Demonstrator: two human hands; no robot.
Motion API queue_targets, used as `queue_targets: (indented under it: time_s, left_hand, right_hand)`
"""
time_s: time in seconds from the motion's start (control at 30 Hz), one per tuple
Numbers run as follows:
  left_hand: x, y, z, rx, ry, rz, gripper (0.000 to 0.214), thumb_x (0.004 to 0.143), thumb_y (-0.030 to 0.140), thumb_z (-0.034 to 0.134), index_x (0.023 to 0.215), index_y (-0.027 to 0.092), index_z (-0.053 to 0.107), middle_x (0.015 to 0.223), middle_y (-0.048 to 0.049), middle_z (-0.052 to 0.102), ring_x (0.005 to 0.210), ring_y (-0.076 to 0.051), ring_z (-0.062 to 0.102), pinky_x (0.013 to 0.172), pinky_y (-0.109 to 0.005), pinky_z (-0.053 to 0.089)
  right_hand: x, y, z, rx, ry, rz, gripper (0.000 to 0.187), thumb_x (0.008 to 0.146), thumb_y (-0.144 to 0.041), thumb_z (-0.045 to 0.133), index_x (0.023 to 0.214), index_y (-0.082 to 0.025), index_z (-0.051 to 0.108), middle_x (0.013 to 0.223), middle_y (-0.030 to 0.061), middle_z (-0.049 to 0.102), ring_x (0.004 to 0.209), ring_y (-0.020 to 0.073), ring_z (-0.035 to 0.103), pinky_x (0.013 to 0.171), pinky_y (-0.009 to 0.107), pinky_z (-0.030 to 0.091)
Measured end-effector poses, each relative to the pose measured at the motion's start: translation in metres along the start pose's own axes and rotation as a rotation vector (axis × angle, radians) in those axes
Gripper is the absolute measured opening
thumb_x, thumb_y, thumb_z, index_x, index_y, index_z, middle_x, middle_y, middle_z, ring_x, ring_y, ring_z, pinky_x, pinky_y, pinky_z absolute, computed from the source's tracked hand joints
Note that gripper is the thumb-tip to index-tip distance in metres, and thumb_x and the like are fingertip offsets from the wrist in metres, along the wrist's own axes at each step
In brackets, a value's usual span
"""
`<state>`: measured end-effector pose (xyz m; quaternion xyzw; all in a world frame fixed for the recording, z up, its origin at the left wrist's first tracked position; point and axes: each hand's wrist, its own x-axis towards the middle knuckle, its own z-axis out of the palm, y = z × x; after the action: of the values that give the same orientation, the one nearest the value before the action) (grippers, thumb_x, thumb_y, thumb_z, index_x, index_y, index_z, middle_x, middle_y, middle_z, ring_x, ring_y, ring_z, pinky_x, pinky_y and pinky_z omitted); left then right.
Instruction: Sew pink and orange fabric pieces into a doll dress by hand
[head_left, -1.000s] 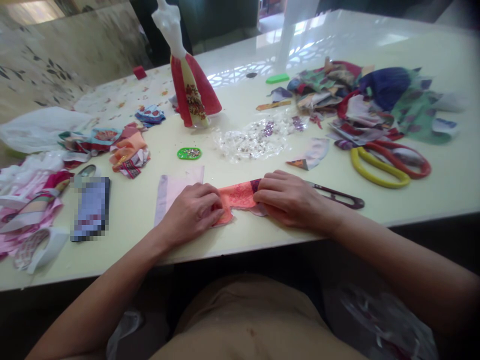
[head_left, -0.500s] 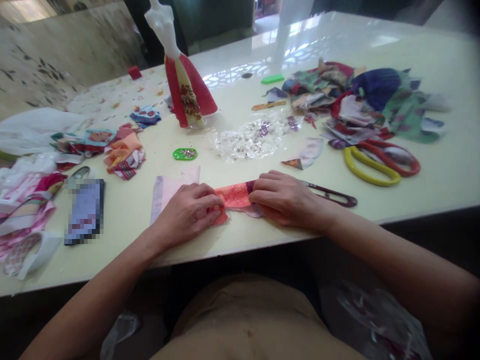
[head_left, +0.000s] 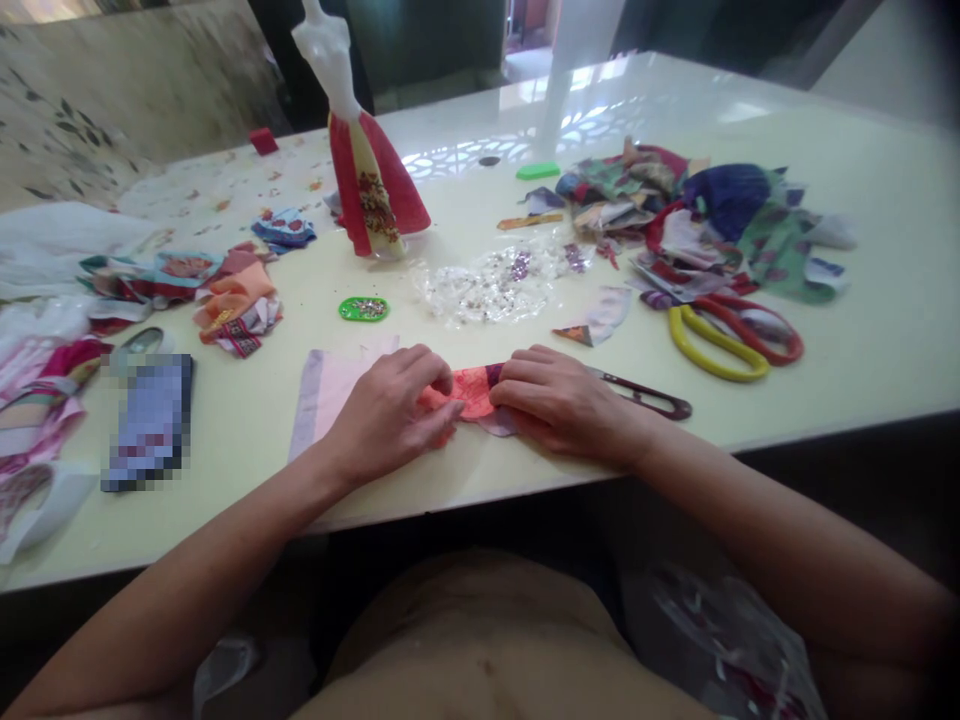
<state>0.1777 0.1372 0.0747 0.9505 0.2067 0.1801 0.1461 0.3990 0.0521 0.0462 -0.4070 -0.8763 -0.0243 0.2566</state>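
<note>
I have the coral fabric strip [head_left: 466, 392] in view at the centre of the frame, lying on the near part of the table [head_left: 862, 370] between both hands, with a dark purple band near its right end. Its surface is printed, and its left end is bunched under the fingers.

**Hands.** The left hand [head_left: 390, 410] is curled, with its fingertips closed on the strip's left end. The right hand [head_left: 562, 395] is nearly flat, fingers together, pressing down on the strip's right part. Neither hand is spread wide, and I cannot see either thumb clearly.

**Immediate surroundings.** A pale pink fabric sheet [head_left: 337, 390] with a mauve edge lies under and beyond the left hand, touching the strip's left end. Thread snips [head_left: 645, 397] with dark red blades lie just beside the right fingers.

**Farther out.** Beyond the strip are a small fabric scrap [head_left: 604, 317], a green tray [head_left: 364, 310] holding beads, and a clear plastic sheet [head_left: 487, 285] scattered with sequins. Yellow-and-red scissors [head_left: 724, 338] lie to the right, below a large scrap pile [head_left: 675, 215]. A dress form [head_left: 367, 190] in a red skirt stands upright at the far side. To the left are smaller scrap heaps [head_left: 240, 310] and a pixelated item [head_left: 150, 425], too blurred to identify.
</note>
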Motion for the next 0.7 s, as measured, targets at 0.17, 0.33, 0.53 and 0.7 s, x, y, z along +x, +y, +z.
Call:
queue_targets:
  time_s: [0.17,0.33,0.53,0.7]
  left_hand:
    - [-0.017,-0.009,-0.004,-0.035,0.016,-0.062,0.008,0.090,0.022,0.059,0.097,0.019,0.056,0.095,-0.0037,0.060,0.087,-0.017,0.057,0.078,-0.030,0.046]
    - [-0.040,-0.018,-0.017,0.057,-0.125,0.094,0.012,0.094,0.025,0.057,0.100,0.021,0.066,0.107,-0.0060,0.066,0.097,-0.020,0.061,0.086,-0.035,0.046]
    - [-0.048,-0.024,-0.029,0.181,-0.091,0.105,0.017,0.094,0.025,0.056,0.083,0.020,0.068,0.091,-0.0052,0.068,0.085,-0.020,0.060,0.080,-0.037,0.045]
    - [-0.036,-0.014,-0.027,0.093,0.064,0.009,0.010,0.093,0.025,0.059,0.093,0.019,0.066,0.096,-0.0072,0.064,0.092,-0.020,0.060,0.084,-0.036,0.048]
  right_hand:
    - [-0.001,0.002,0.000,-0.015,0.035,-0.002,0.017,0.093,-0.011,0.046,0.085,-0.016,0.060,0.079,0.0068,0.058,0.074,0.0187,0.046,0.070,0.031,0.034]
    - [-0.001,0.003,0.002,-0.029,0.036,0.003,0.018,0.093,-0.012,0.046,0.083,-0.017,0.060,0.077,0.0059,0.057,0.074,0.0181,0.046,0.070,0.031,0.033]
    - [-0.001,0.002,0.003,-0.037,0.030,0.000,0.019,0.092,-0.010,0.045,0.085,-0.017,0.061,0.078,0.0059,0.058,0.073,0.0178,0.045,0.070,0.031,0.034]
    - [0.000,0.001,0.002,-0.025,0.023,-0.006,0.020,0.093,-0.010,0.044,0.085,-0.017,0.061,0.078,0.0063,0.058,0.074,0.0183,0.045,0.071,0.030,0.036]
